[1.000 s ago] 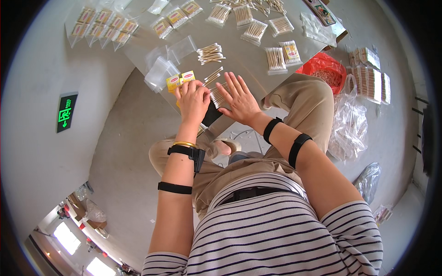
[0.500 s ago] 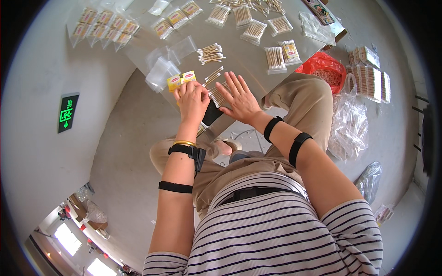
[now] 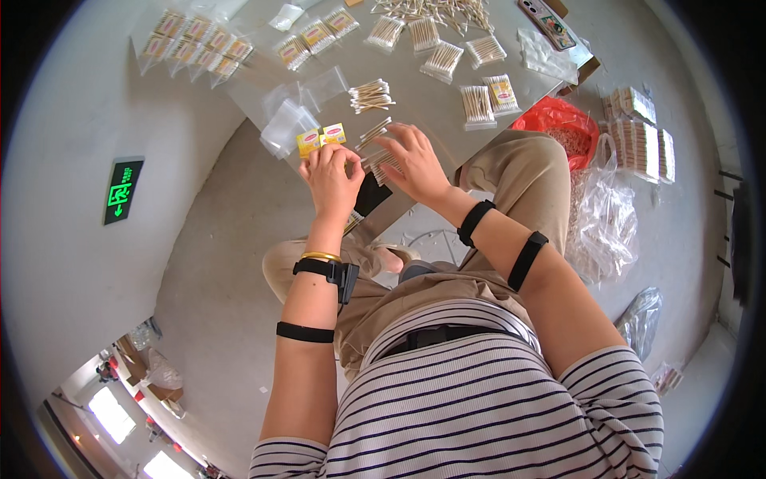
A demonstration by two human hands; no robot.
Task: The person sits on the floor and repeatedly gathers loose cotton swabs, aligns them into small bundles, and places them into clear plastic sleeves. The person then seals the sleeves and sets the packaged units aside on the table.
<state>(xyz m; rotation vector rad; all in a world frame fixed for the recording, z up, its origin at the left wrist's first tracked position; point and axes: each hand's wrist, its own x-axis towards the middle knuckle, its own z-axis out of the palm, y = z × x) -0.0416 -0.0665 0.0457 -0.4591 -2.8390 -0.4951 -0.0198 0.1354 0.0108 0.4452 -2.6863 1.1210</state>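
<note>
A small bag of cotton swabs (image 3: 386, 171) lies at the table's near edge, between my hands. My left hand (image 3: 329, 182) is closed, thumb and forefinger pinched at the bag's left end; the clear plastic there is hard to make out. Over the bag's right side rests my right hand (image 3: 416, 164), its fingers apart and slightly bent, holding nothing. Just beyond my fingers are a few loose cotton swabs (image 3: 375, 130). Two yellow-and-white printed cards (image 3: 309, 144) sit against my left fingertips, and a bundle of cotton swabs (image 3: 371, 96) lies farther back.
Empty clear bags (image 3: 289, 128) lie at left. Several filled swab bags (image 3: 441, 61) and a swab pile (image 3: 447, 9) occupy the table's far side, with a phone (image 3: 547, 22) at far right. On the floor at right are a red bag (image 3: 558, 116) and stacked packs (image 3: 636, 148).
My right hand has gone from lying flat with fingers stretched to bent fingers over the bag. My left hand keeps its pinch. The view has shifted slightly.
</note>
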